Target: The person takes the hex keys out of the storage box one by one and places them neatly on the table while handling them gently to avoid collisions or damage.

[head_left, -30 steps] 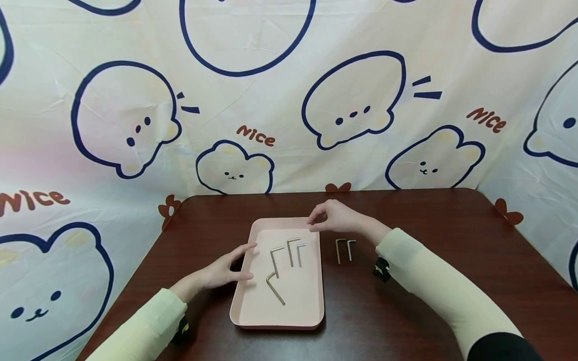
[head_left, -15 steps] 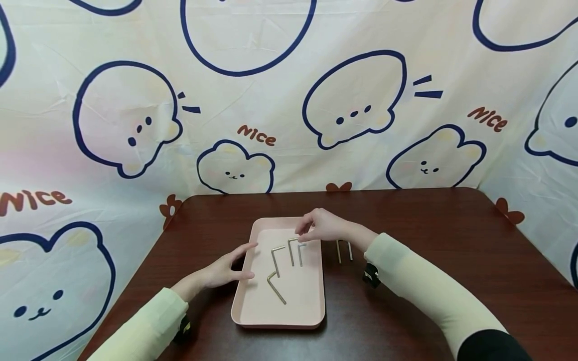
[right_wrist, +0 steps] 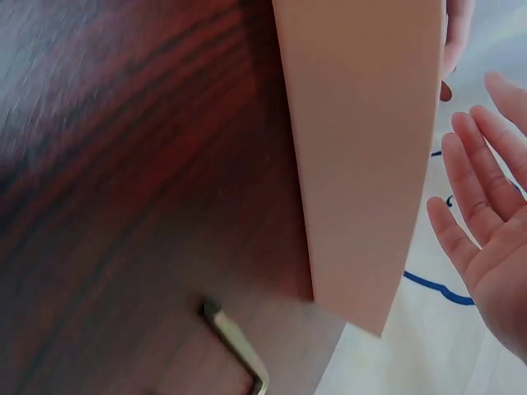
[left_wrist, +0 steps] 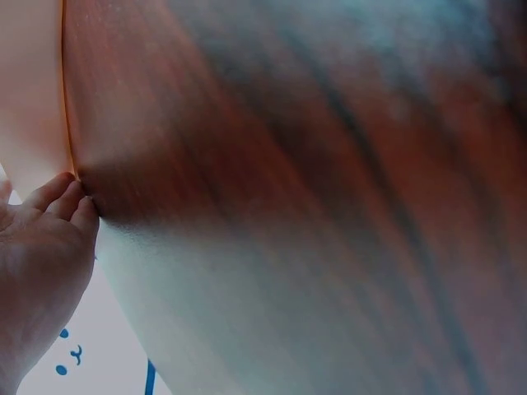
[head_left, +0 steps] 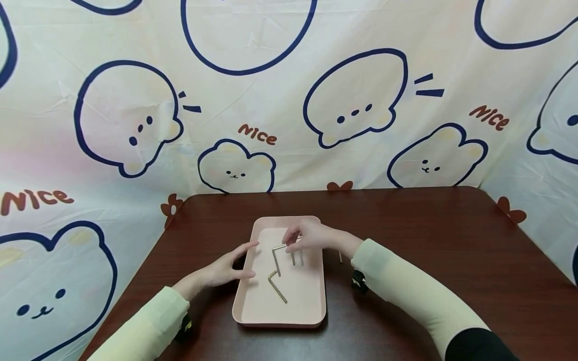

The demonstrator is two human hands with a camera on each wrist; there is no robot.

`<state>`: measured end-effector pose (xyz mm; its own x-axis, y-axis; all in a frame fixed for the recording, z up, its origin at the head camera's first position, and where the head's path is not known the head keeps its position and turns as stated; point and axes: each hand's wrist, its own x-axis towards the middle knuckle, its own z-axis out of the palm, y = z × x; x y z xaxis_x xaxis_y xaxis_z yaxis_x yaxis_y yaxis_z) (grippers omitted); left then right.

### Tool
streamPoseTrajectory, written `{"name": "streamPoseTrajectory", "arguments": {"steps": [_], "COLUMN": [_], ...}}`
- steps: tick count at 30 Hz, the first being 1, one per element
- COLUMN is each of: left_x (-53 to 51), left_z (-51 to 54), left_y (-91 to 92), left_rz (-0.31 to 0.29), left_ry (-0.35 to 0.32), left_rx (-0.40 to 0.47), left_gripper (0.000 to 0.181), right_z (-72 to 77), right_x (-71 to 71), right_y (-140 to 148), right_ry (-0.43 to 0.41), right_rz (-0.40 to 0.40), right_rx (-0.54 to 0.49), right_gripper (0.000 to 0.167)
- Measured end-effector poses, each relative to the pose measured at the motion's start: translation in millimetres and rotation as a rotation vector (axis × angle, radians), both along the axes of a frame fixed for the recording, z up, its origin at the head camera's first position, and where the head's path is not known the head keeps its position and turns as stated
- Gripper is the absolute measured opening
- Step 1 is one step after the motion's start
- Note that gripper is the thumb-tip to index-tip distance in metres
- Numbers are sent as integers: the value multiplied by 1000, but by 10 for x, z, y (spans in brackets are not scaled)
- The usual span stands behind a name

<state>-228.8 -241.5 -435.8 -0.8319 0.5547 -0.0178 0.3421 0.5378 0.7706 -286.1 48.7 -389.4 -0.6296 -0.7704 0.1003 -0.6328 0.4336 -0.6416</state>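
Observation:
Several L-shaped hex keys lie in a pale pink tray (head_left: 266,314). Two brass-coloured ones show fully: an upper hex key (head_left: 276,263) and a lower hex key (head_left: 277,287). My right hand (head_left: 313,236) hovers above the tray's far part with bent, loose fingers, partly covering two more hex keys (head_left: 302,258). In the right wrist view that hand (right_wrist: 502,247) has its fingers spread slightly, and nothing shows in them. My left hand (head_left: 221,269) rests fingertips and thumb on the tray's left rim; the left wrist view shows its fingers (left_wrist: 62,197) against the tray's side.
Right of the tray, a hex key (head_left: 340,257) on the dark wooden table (head_left: 397,225) is mostly hidden by the right forearm; the right wrist view shows a hex key (right_wrist: 237,341) there too. A cartoon-printed curtain (head_left: 289,165) hangs behind the table.
My right hand has moved left and nearer, from the tray's far right corner to over the hex keys. The left hand, the tray and the visible hex keys stay put.

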Motion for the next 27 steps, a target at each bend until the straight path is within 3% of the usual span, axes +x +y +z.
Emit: {"name": "streamPoseTrajectory", "arguments": {"steps": [7, 20, 27], "left_x": [-8, -2, 0], "left_z": [4, 12, 7], "left_y": [13, 13, 9], "left_rz": [6, 16, 6], "left_ry": [-28, -42, -34], "left_rx": [9, 1, 10], "left_gripper": [78, 78, 78], "right_z": [-72, -326, -400], "right_x": [34, 152, 195], "right_y": [-110, -254, -301], "right_ry": [-35, -152, -89], "right_rz": [89, 145, 221], "right_rx": [-32, -45, -18], "right_gripper": [19, 18, 23]}}
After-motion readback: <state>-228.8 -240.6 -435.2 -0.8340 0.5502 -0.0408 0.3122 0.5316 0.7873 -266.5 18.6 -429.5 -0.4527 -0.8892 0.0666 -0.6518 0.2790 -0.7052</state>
